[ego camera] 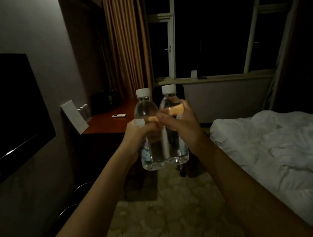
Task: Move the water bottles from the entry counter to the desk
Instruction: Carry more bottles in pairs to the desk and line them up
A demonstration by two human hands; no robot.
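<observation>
In the head view, the left hand [137, 134] grips the left bottle [149, 137] and the right hand [182, 123] grips the right bottle [174, 136], both upright, touching, held in the air short of the desk [110, 122].

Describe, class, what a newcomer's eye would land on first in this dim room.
Two clear water bottles, left bottle and right bottle, are held upright side by side at centre, one in the left hand, one in the right hand. Behind them stands the wooden desk; a rumpled white bed fills the right.
</observation>
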